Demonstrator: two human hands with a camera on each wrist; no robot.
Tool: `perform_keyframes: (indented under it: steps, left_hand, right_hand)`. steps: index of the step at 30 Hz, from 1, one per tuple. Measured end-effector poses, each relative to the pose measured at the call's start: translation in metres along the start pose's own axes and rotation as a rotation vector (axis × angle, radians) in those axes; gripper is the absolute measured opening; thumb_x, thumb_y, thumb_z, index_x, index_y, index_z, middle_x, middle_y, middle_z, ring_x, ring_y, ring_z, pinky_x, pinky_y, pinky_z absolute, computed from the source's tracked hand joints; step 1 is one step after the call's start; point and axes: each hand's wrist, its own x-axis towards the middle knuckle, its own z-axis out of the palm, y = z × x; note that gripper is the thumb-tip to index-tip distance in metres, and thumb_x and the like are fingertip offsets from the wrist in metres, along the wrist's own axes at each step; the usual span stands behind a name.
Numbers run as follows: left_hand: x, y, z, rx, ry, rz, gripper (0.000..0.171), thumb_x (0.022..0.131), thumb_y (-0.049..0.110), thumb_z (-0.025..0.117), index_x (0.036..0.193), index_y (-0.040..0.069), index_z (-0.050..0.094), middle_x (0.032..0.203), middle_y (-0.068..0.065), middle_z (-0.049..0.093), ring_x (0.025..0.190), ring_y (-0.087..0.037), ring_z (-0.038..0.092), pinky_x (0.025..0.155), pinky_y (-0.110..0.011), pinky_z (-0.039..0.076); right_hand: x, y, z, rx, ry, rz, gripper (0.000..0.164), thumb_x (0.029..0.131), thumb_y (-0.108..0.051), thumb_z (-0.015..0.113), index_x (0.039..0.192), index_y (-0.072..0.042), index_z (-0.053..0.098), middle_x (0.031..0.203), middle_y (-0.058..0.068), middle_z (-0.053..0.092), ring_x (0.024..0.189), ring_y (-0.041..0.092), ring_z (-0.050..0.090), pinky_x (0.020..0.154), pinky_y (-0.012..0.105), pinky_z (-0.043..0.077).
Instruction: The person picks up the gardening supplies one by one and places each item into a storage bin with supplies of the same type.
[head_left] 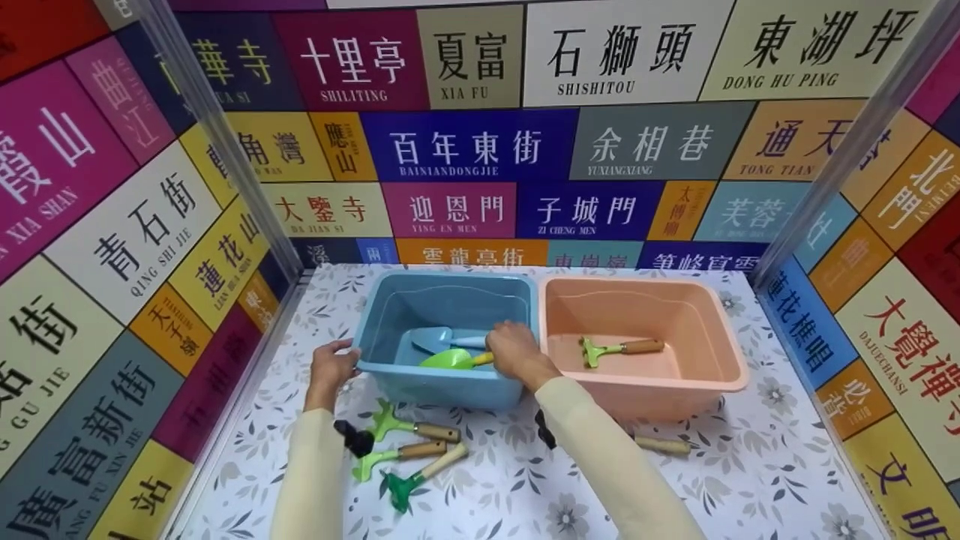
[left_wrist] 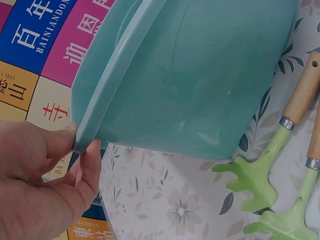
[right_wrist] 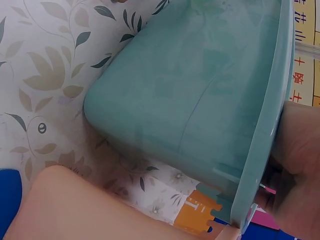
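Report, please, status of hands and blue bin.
Left hand pinches blue bin. Right hand at right rim, grip hidden. Green trowel, blue trowel inside; peach bin alongside.

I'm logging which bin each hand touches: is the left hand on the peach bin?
No, the left hand pinches the blue plastic bin by its rim.
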Motion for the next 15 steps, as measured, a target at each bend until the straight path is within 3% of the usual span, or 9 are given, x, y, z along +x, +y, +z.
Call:
perform_keyframes:
  steps: [7,12,15]
  left_hand:
    - [-0.0018,0.0021,-0.0023,0.01,-0.013,-0.001,0.042,0.101,0.01,0.053,0.141,-0.004,0.052,0.136,-0.029,0.057,0.081,-0.013,0.066,0.084,-0.032,0.06]
    - [-0.0012,0.0004,-0.0031,0.0,-0.016,0.022,0.041,0.101,0.009,0.053,0.139,-0.007,0.053,0.134,-0.031,0.058,0.08,-0.013,0.067,0.071,-0.022,0.058]
    - [0.0017,-0.0018,-0.0021,-0.013,-0.021,0.007,0.041,0.101,0.008,0.053,0.139,-0.007,0.053,0.134,-0.031,0.058,0.081,-0.013,0.067,0.068,-0.02,0.056]
  right_hand:
    - [0.002,-0.0006,-0.0034,0.032,-0.091,0.037,0.014,0.097,-0.008,0.061,0.092,-0.007,0.074,0.096,0.009,0.069,0.094,0.027,0.061,0.092,0.045,0.051]
    - [0.002,0.0004,-0.0038,0.107,-0.107,0.056,0.01,0.094,-0.009,0.066,0.092,-0.006,0.075,0.095,0.007,0.073,0.091,0.026,0.066,0.086,0.041,0.056]
    - [0.0005,0.0012,-0.0045,0.153,-0.128,0.067,0.011,0.092,-0.004,0.067,0.098,-0.005,0.076,0.102,0.009,0.075,0.099,0.028,0.069,0.089,0.042,0.057]
